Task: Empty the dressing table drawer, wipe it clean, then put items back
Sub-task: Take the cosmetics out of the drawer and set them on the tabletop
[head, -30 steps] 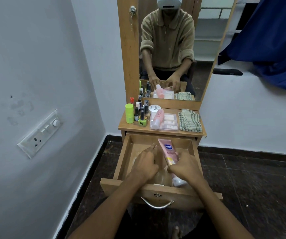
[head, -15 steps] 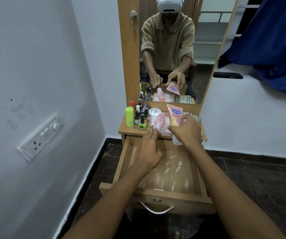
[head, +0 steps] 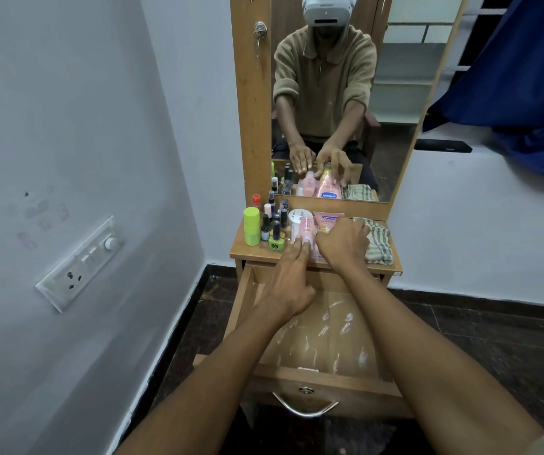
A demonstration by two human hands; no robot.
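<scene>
The wooden drawer [head: 323,379] is pulled out and holds nothing; white smears streak its floor. On the dressing table top [head: 241,249] lies a pink cream tube [head: 328,221], and my right hand [head: 342,244] is arched over its near end, fingers around it. My left hand [head: 292,284] reaches over the drawer's back edge, its straight fingertips touching a pink bottle [head: 306,226] that lies on a clear flat case. A folded checked cloth [head: 379,241] lies right of my right hand.
A lime green stick [head: 251,226], several small nail polish bottles [head: 275,224] and a white jar [head: 298,215] crowd the top's left half. The mirror [head: 346,93] stands behind. A switch board [head: 80,264] is on the left wall; blue fabric [head: 510,77] hangs at the right.
My right hand lifted the pink tube out of the drawer and brought it down onto the table top. My left hand left the drawer and reached to the pink bottle.
</scene>
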